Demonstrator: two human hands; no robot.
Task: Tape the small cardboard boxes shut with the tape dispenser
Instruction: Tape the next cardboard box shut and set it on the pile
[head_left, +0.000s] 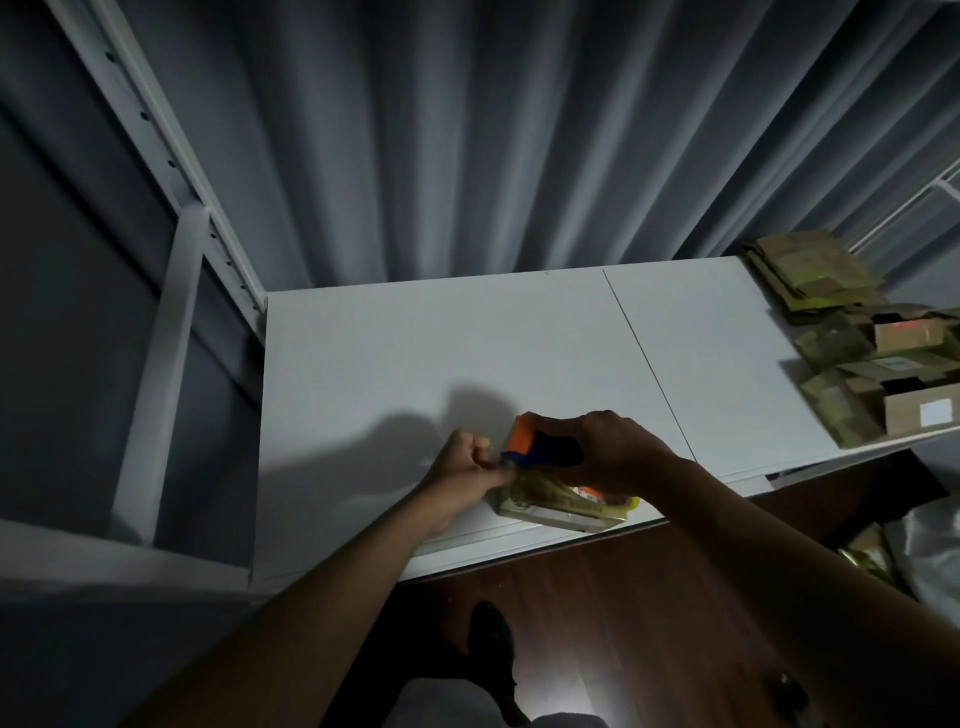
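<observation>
While the room sits dim around it, the right hand (608, 451) is curled over the top of the orange and blue tape dispenser (535, 441), gripping it from above, and the dispenser is down on the small cardboard box (561, 506) at the near edge of the white table (415, 353); the box lies flat, yellowish-green print on its top, one corner poking just past the table's front lip; the left hand (470, 467) comes in from the left with its fingers curled tight, knuckles up, pressed against the box's left end right below the dispenser's blue nose; it looks to be pinching something there, tape or a flap, though the dark and the blur make it impossible to say which; both forearms reach up from the bottom of the view, bare; over on the far right of the table there is a heap of more cardboard boxes (893, 374), some open, one with a white label on its side, and behind them a stack of flattened cartons (810, 270) near the back corner, all well apart from the hands; a grey pleated curtain (467, 130) hangs behind the table; a white metal shelf frame (171, 322) stands to the left; below, dark wooden floor (623, 597) shows.
</observation>
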